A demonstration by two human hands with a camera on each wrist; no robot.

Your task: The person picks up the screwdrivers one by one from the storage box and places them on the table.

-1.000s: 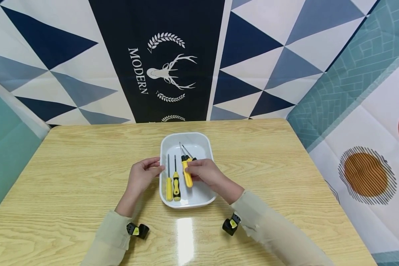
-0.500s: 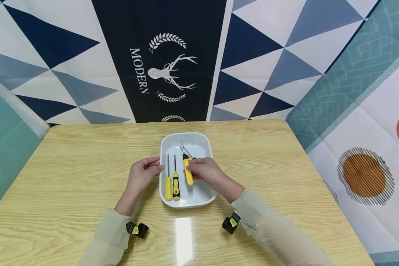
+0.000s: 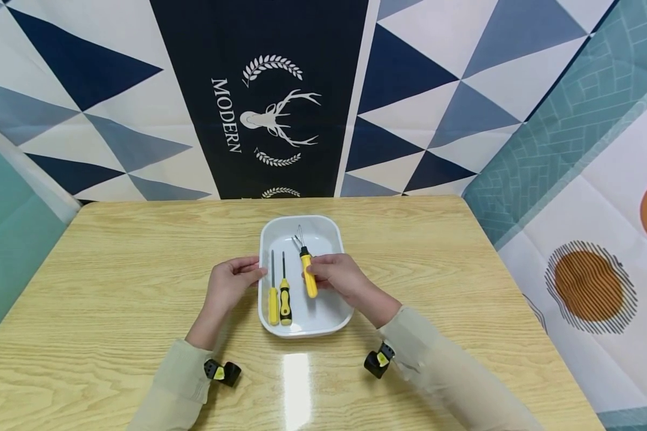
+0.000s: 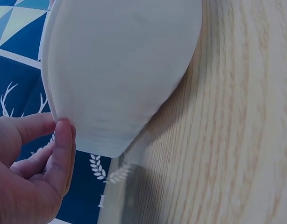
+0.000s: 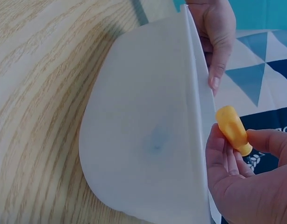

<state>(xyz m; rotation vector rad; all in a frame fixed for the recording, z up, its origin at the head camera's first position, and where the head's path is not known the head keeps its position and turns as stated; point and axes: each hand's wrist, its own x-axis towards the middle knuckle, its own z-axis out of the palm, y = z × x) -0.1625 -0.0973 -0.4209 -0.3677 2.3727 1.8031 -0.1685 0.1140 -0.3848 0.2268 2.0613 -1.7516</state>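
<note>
A white tray [image 3: 329, 236] sits on the table, and my left hand [image 3: 232, 281] pinches its left rim, thumb against fingers. Over the tray, my right hand [image 3: 338, 276] pinches the yellow handle of a screwdriver [image 3: 310, 280], its metal shaft pointing away from me. The right wrist view shows that yellow handle [image 5: 233, 129] between thumb and fingers, above the rim. A second metal shaft [image 3: 296, 241] crosses close by; the rest of it is hidden behind the right hand. Two more screwdrivers lie side by side at the tray's left: a yellow-handled one [image 3: 273, 305] and a yellow-and-black one [image 3: 286, 302].
The tray stands around the middle of a wood-grain table [image 3: 140, 287]. Beyond its far edge hangs a patterned cloth [image 3: 269, 120] with a deer head. Light sleeves [image 3: 437, 365] cover both forearms, and a small black camera [image 3: 378, 360] is strapped at each wrist.
My right hand has shifted slightly right with the yellow screwdriver, whose tip has swung rightward across the second shaft. The left hand stays on the tray's rim.
</note>
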